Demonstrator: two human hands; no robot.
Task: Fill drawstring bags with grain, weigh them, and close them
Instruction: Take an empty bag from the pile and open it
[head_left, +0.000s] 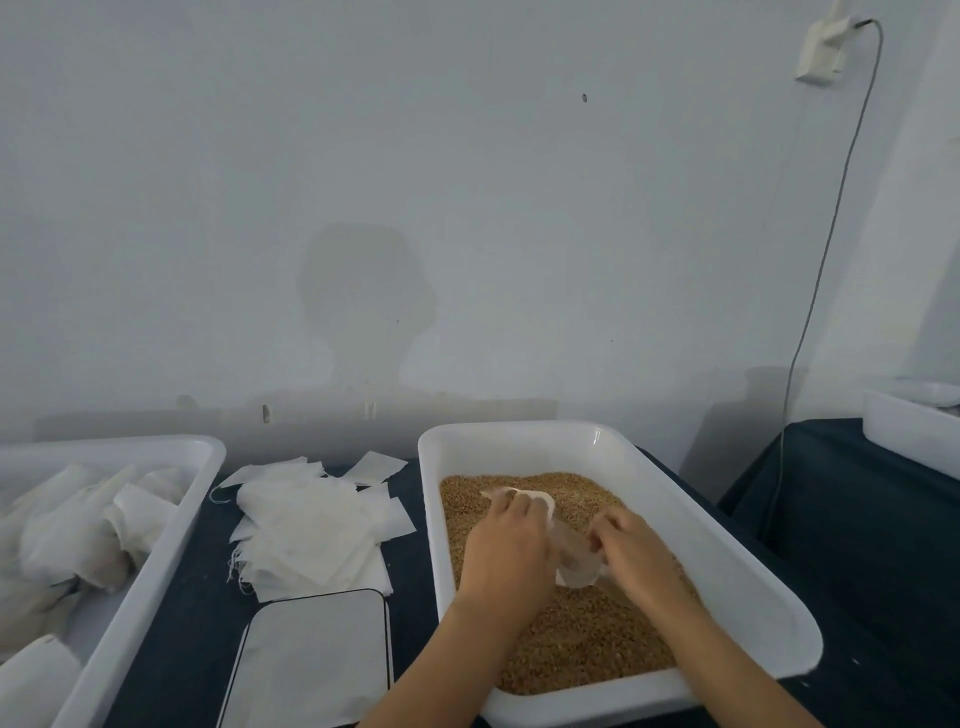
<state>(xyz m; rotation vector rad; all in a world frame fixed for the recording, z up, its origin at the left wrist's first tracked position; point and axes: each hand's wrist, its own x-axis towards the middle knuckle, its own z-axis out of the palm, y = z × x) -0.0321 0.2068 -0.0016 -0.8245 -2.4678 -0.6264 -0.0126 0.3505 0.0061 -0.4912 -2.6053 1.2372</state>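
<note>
Grain (582, 639) fills the white tub (727, 566), so scooping happens there. Left hand (506, 545) pinches a bag (524, 498); right hand (636, 553) grips, probably, a clear scoop (579, 569).

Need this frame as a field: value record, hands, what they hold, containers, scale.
left hand: over the grain, holds a white bag
right hand: grips a clear scoop, partly hidden
grain tub: white, holds brown grain
empty bags: loose pile on the dark table, left of the grain tub
left tub: white, holds bags
scale: white platform, nothing on it
</note>
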